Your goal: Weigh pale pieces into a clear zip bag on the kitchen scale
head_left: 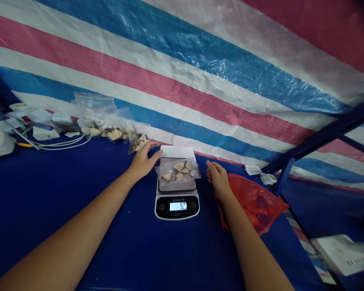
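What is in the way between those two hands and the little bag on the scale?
Nothing visible. The bag lies on the scale, with the left hand just left of it and the right hand just right, only bare blue table in each gap.

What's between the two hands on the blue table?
Head view: a white digital kitchen scale carrying a clear plastic bag of pale wedge-shaped pieces sits between the left hand and the right hand.
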Available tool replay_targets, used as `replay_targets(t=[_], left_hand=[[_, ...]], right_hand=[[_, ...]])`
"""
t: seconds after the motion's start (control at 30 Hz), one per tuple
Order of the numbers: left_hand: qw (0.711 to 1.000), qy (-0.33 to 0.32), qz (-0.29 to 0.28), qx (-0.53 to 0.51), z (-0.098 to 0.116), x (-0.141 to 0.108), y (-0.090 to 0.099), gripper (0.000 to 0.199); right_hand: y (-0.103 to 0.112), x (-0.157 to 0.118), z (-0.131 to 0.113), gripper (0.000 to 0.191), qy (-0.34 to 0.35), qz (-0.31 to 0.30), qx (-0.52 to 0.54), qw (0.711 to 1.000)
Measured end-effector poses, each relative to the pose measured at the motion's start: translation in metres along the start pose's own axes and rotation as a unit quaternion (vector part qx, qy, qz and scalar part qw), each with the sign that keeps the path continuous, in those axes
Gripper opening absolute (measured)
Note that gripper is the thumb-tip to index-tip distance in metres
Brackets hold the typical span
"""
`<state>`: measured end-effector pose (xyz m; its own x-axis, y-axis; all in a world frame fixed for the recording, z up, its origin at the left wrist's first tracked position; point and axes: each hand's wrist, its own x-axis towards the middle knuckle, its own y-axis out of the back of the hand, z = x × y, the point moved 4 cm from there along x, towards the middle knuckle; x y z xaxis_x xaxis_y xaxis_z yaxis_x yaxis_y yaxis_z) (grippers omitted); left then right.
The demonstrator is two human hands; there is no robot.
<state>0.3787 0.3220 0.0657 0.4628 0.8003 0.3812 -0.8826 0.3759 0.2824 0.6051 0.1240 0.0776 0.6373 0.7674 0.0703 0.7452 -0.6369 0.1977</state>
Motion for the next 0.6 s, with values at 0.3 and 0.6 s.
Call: replay_targets(t=[0.3, 0.6], left_hand=[[0.998, 0.001, -0.047, 0.036, 0.009, -0.003, -0.004, 0.037], [0.999, 0.004, -0.043, 0.016, 0.009, -0.003, -0.004, 0.038]], right_hand=[[-0.021, -0.023, -0.010, 0.077, 0.090, -0.182, -0.169, 0.965], [-0.021, -0.022, -0.005, 0.075, 0.080, -0.206, -0.156, 0.963]])
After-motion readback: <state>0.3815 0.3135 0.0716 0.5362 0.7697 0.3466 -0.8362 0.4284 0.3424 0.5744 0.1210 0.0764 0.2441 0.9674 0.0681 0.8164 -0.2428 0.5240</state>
